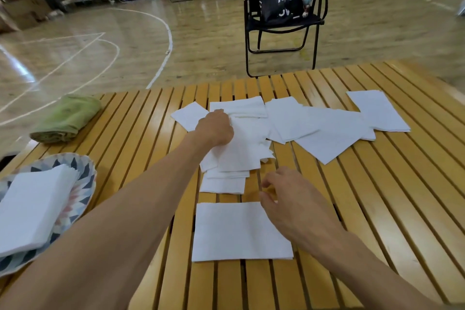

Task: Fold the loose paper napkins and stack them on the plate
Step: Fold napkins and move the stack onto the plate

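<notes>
Left hand [215, 127] is reached out onto the loose napkin pile [289, 123], fingers curled into the top sheets, apparently gripping one to pull it clear (fingertips are buried in paper, so I can't confirm a pinch vs. a press). Right hand [289, 199] hovers nearer the body, fingers loosely curled, holding nothing, thumb just touching the far right corner of the flat napkin [239, 231].

That flat napkin lies alone under the right hand, squared to the slats of the worktop [377, 209]: likely a folded piece waiting to go over, or the folding spot itself. Hard to say which.

Plate [86, 171] sits well left of the left forearm, at the worktop edge, with a neat folded stack [32, 211] on it. Placement makes sense: left arm feeds from pile, drops off left.

Pile spreads from the left hand out to the right, sheets overlapping at odd angles; a smaller heap lies between the two hands. Plenty left, so the task is mid-run.

Green cloth [66, 118] lies rolled beyond the plate, left of the left hand. Black chair [284, 22] with a bag stands past the worktop.

Risk: thin sheets cling, so one pull may drag several.
</notes>
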`<state>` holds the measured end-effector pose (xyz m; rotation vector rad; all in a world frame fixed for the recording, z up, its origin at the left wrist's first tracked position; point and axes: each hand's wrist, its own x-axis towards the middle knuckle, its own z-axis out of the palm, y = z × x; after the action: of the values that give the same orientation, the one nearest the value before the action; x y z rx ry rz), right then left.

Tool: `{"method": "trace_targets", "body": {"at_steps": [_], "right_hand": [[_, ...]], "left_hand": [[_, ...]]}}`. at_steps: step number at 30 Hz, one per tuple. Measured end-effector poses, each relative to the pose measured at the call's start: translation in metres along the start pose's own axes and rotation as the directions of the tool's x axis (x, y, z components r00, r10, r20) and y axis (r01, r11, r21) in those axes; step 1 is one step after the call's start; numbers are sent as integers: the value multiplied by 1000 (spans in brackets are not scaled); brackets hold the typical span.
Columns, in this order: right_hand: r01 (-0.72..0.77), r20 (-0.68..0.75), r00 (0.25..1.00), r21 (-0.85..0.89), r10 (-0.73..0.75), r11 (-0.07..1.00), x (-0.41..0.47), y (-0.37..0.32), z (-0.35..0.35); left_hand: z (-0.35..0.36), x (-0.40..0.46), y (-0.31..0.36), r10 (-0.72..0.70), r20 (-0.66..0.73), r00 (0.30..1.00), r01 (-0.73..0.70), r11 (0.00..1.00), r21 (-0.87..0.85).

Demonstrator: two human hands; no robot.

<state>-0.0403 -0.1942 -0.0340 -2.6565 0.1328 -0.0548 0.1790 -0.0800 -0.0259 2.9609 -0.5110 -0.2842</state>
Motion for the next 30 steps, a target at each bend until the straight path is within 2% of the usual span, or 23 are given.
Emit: {"method": "trace_targets", "body": {"at_steps": [5,9,12,18,21,25,30], "right_hand": [[-2,2,1000,4,2,1000,-1,-3,-1],[2,-5,1000,16,-2,1000,-4,-7,-2],[-1,-2,1000,17,1,1000,-5,-7,-3],[-4,11,1000,14,4,1000,-5,-6,-4],[-2,14,1000,10,2,1000,-4,-5,-4],[3,18,1000,-16,-2,1000,-1,-2,-1],[3,26,1000,-36,-2,999,-1,-2,1]], "left_hand": [[3,3,-1,-19,-78,997,10,994,-113],[4,-1,2,-2,-74,997,-12,982,-188],[6,-1,0,-33,-140,990,0,972,-235],[8,20,-5,-16,-203,979,0,997,-80],[11,30,-4,-1,-287,958,-10,999,-35],[8,33,-8,-30,-386,922,2,997,-75],[-19,3,-44,-43,-575,817,-6,996,-84]]}}
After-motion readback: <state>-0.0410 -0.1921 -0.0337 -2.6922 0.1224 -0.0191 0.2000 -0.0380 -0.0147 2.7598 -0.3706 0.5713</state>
